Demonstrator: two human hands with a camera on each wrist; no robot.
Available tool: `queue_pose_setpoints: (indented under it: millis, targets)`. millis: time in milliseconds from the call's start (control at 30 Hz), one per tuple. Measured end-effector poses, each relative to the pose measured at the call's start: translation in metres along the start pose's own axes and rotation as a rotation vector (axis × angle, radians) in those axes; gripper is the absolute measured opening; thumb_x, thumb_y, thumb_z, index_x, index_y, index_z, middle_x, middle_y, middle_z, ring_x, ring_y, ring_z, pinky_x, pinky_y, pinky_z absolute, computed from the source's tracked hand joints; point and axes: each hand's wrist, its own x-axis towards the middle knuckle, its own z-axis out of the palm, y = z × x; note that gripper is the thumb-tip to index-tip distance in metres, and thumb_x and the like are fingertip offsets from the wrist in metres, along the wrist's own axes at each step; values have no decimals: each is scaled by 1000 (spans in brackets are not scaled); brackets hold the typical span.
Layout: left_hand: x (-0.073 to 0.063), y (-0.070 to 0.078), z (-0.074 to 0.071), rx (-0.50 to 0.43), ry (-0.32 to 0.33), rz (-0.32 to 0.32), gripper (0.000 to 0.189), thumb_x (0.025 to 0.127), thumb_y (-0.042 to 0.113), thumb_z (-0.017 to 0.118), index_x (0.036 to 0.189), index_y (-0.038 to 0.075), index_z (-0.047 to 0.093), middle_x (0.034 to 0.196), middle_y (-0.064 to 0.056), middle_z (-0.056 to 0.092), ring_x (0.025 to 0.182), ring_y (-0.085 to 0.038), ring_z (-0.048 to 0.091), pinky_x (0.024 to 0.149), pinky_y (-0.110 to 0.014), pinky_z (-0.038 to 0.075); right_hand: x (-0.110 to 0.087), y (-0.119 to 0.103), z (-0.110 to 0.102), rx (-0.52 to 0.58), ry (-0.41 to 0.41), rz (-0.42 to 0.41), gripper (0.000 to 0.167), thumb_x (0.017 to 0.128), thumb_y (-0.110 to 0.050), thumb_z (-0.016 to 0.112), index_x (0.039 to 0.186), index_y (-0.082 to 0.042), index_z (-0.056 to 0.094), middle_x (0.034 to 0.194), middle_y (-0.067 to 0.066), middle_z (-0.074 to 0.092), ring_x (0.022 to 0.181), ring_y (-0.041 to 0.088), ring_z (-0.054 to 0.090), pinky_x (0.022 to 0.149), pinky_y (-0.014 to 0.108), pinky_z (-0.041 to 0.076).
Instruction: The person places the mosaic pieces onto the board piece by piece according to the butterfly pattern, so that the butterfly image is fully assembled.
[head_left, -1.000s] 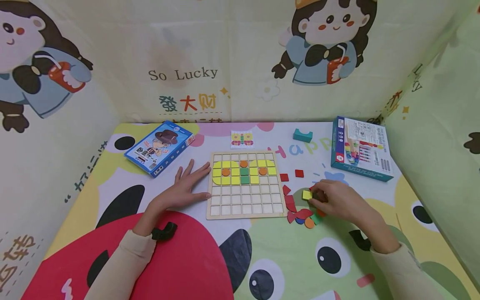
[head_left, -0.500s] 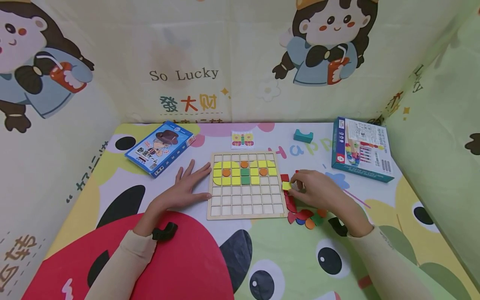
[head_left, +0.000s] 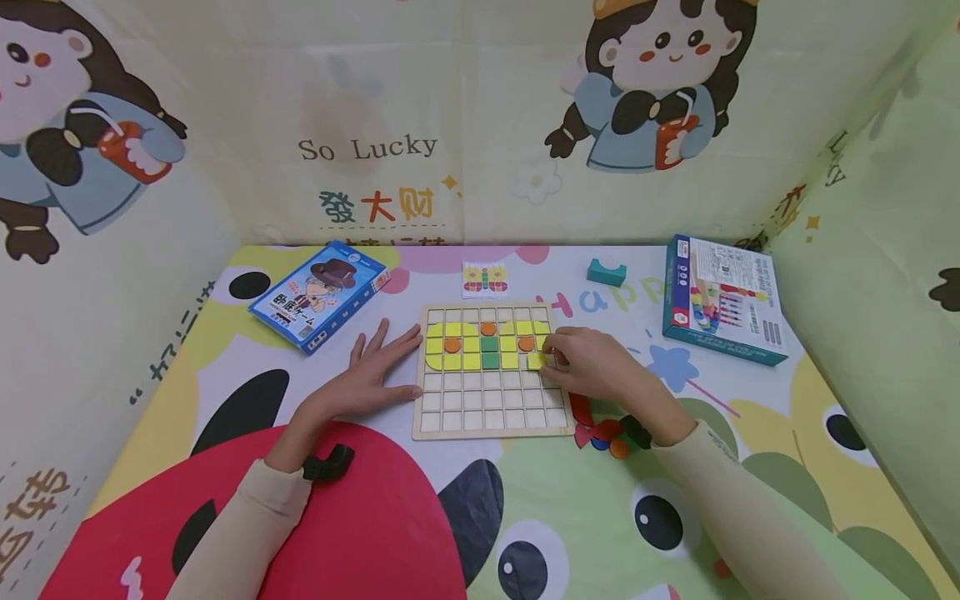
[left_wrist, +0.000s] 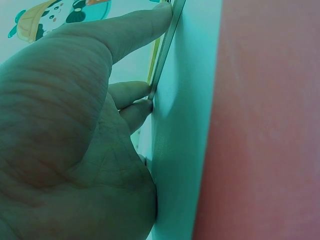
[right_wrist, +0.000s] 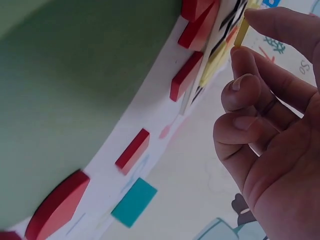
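A yellow square tile [right_wrist: 242, 33] is pinched between the thumb and a finger of my right hand [head_left: 592, 362]. In the head view it is over the right part of the wooden grid board [head_left: 454, 435], by the third row of cells. Yellow tiles [head_left: 452, 361], orange discs [head_left: 488, 328] and green squares [head_left: 490, 360] fill cells in the board's upper part. My left hand [head_left: 369, 375] lies with spread, straight fingers at the board's left edge, its thumb and fingertips touching it. A small card with a butterfly pattern [head_left: 485, 280] lies behind the board.
Red pieces [head_left: 581, 410], a blue disc [head_left: 600, 443] and an orange disc [head_left: 619, 448] lie right of the board. A blue box [head_left: 320, 296] is at the back left, a teal-sided box [head_left: 723, 300] at the back right. A teal notched block [head_left: 606, 272] stands behind.
My right hand has carried the yellow square tile leftward from the loose pieces, past the board's right edge, to over the grid. The left hand has stayed in place.
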Motion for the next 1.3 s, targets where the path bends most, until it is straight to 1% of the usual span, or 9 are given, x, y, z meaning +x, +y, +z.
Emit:
queue_pose_setpoints:
  millis: [167,300,600,667,767,867,967,1100,1300]
  targets:
    - [1,-1,0,1,-2,-5,96,90,45,80,169,24,28,180,-2,18,167,-40,-14,129,-71,-15,8,-5,3,-20,-8,9,32,92,-30,82,117,-10,78,82,0,65,75,14,55,63,23,47]
    - [1,-1,0,-2,-1,-11,96,90,45,80,169,24,28,180,-2,18,167,-39,-15,129,-71,-16,12,-6,5,-26,-20,26,34,92,-30,83,119,-11,78,86,1,66,76,14,55,64,23,48]
    - [1,-1,1,-8,1,-10,95,91,44,79,169,24,29,180,-1,19,167,-38,-16,129,-70,-16,13,-11,7,-47,-41,33,41,93,-32,82,129,-13,76,99,3,73,82,16,58,68,23,54]
    - [1,-1,1,-9,1,-10,95,91,44,79,169,24,29,180,-1,19,167,-39,-16,129,-70,-16,12,-11,6,-42,-44,32,42,93,-32,81,130,-13,76,98,3,73,82,16,58,67,23,54]
    - [0,0,1,-12,3,-9,94,91,43,79,169,23,30,180,-1,19,167,-39,-16,129,-70,-16,10,-9,3,-20,-42,36,38,94,-32,81,126,-13,77,91,2,70,80,16,57,66,23,52]
    - [0,1,0,-14,2,-7,94,91,43,79,169,22,30,180,-2,19,167,-39,-16,129,-70,-16,4,-5,-1,10,-40,53,35,94,-32,80,123,-13,77,85,1,65,79,16,57,65,24,50]
    - [0,1,0,-9,0,-7,96,91,43,80,169,23,29,180,-2,19,167,-39,-15,129,-71,-16,-5,2,-5,19,-28,56,33,95,-32,80,122,-13,77,85,0,64,80,16,57,66,25,50]
    - [0,1,0,-5,-3,-8,98,90,44,80,170,24,27,180,-2,18,167,-40,-14,129,-71,-15,-21,13,-9,30,7,25,29,95,-29,80,119,-13,77,86,-2,66,79,13,57,67,24,51]
    - [0,0,0,-5,-4,-10,97,90,44,80,170,25,27,181,-2,18,167,-40,-14,128,-71,-15,-47,27,-14,70,21,23,26,95,-27,81,116,-12,77,83,-5,66,74,10,55,63,21,50]
